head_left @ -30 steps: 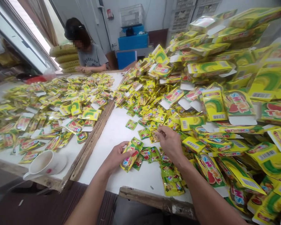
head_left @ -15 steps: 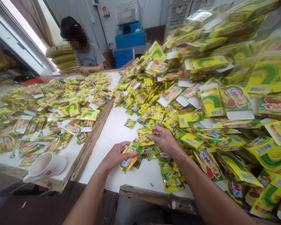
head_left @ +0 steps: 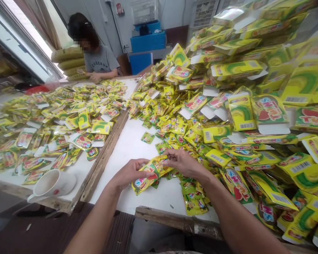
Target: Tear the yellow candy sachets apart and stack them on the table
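Observation:
My left hand (head_left: pixel 126 173) grips a small yellow-and-green candy box (head_left: pixel 142 182), its thumb across the watermelon print. Between the fingertips of my right hand (head_left: pixel 184 163) is a yellow candy sachet (head_left: pixel 159 161), held against the box's far right end. Whether part of the sachet is inside the box cannot be made out. Under and beside my hands lie loose green sachets (head_left: pixel 188 187) and one separate green sachet (head_left: pixel 147 137) on the white tabletop (head_left: pixel 116 155).
Filled-looking boxes (head_left: pixel 270 109) pile high at the right. Another heap of boxes (head_left: pixel 82 120) covers the left table, beyond a wooden edge strip (head_left: pixel 106 151). A white mug (head_left: pixel 53 183) stands near the left table's front edge. A person (head_left: pixel 100 61) sits across the table.
My right hand has brought the yellow sachet down and left to the end of the box. My left hand has shifted slightly left with the box.

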### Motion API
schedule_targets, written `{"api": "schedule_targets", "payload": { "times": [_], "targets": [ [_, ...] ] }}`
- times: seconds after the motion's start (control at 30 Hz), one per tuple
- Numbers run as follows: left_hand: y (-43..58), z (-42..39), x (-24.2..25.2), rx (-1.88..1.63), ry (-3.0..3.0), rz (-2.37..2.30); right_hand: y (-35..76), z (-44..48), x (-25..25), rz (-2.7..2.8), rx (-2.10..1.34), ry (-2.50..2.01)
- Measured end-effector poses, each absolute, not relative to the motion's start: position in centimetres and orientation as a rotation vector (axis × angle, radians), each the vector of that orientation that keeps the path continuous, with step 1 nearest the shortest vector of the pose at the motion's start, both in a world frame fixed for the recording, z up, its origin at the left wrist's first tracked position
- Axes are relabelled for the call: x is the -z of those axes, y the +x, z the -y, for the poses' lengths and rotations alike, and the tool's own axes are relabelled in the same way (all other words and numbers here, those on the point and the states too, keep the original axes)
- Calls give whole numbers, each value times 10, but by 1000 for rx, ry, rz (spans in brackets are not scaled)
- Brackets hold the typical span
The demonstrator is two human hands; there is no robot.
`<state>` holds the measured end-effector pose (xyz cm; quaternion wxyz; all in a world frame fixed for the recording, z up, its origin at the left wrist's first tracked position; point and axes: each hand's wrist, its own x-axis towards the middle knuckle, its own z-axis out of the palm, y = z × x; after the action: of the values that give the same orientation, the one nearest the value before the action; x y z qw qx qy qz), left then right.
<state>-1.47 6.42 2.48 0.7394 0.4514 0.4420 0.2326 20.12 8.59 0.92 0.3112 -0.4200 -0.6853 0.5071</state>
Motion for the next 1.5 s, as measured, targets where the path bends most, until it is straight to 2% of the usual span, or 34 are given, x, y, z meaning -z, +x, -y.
{"api": "schedule_targets", "payload": {
  "times": [0.23, 0.47, 0.77, 1.03, 1.2, 1.37, 1.5],
  "targets": [
    [-16, -65, -23, -512, 997, -978, 197, -83, -6, 1817, -1230, -1226],
    [-8, -65, -21, -512, 1076, -1039, 195, -80, -9, 1815, -1494, -1134],
    [3, -63, -16, -694, 1061, -1154, 189, -79, -17, 1551, -1352, -1283],
    [7, -62, -13, -782, 1004, -1133, 183, -70, -15, 1444, -1733, -1080],
    [14, -60, -19, -780, 960, -1080, 177, -69, -13, 1250, -1703, -1138],
    [9, -59, -27, -522, 1220, -1050, 175, -68, -7, 1316, -1671, -1079],
    [-27, -90, -52, -479, 1399, -1360, 180, -70, -8, 1465, -1387, -1102]
  ]
}}
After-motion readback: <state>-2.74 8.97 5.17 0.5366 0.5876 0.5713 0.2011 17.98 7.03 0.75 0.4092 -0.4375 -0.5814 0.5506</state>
